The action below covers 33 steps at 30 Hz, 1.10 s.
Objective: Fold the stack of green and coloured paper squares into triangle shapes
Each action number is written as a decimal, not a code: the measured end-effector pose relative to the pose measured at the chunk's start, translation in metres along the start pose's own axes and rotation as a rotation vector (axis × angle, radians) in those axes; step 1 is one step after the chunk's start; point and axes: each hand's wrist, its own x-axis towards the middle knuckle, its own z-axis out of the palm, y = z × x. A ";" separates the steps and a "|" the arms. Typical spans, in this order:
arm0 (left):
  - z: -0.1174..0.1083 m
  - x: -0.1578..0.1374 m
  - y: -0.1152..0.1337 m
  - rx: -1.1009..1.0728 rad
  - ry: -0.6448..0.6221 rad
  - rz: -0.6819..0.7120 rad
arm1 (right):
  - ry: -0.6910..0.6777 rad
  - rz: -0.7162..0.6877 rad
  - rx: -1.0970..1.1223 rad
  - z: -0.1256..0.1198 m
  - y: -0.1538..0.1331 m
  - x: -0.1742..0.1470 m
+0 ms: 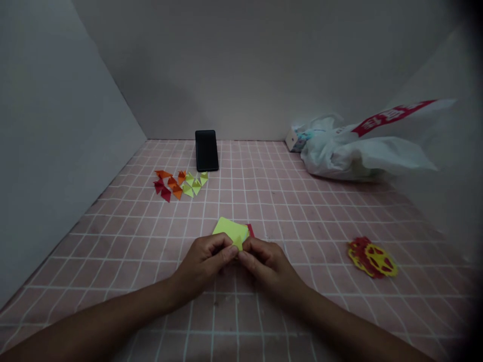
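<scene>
Both hands meet at the middle front of the table, pinching a small folded piece of yellow paper [238, 243] between them. My left hand [206, 259] has its thumb and forefinger closed on the paper's left side. On the right side, my right hand [273, 264] grips it the same way, thumb in front. Just beyond the fingers lies a stack of paper squares [228, 229], yellow on top, with a red corner showing at its right. The fingertips hide part of the folded piece.
Small folded red, orange and yellow paper pieces [177, 188] lie at back left, near a leaning black phone [207, 151]. A white plastic bag [347, 156] and a small box [293, 140] sit at back right. Red and yellow paper cutouts [373, 258] lie at right.
</scene>
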 end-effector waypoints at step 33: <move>-0.001 -0.002 0.001 0.108 -0.063 0.046 | -0.008 0.150 0.260 0.003 0.002 -0.004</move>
